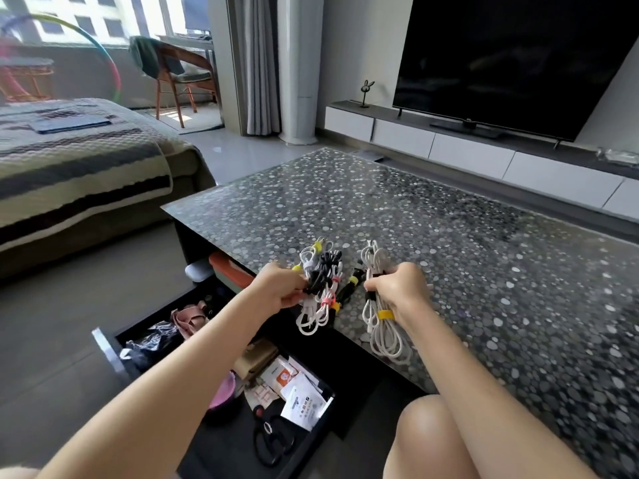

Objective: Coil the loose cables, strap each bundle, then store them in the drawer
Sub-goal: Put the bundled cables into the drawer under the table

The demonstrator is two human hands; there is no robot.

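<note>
A single wide-angle view looks out from the person's head, facing forward and tilted down along both bare forearms. The left hand (281, 292) and right hand (397, 292) sit close to the lens, just below the middle of the frame, gripping cable bundles (320, 288). The table (449, 219) spreads beyond and to the right of the hands, seen steeply from above. The open drawer (107, 347) falls beneath the left hand, nearer the camera. A knee (425, 430) shows at the bottom edge, nearer than the right hand. Far beyond the hands the view reaches a television (501, 57), and a bed (76, 160) far to their left. Straight edges lean towards the frame's borders.
</note>
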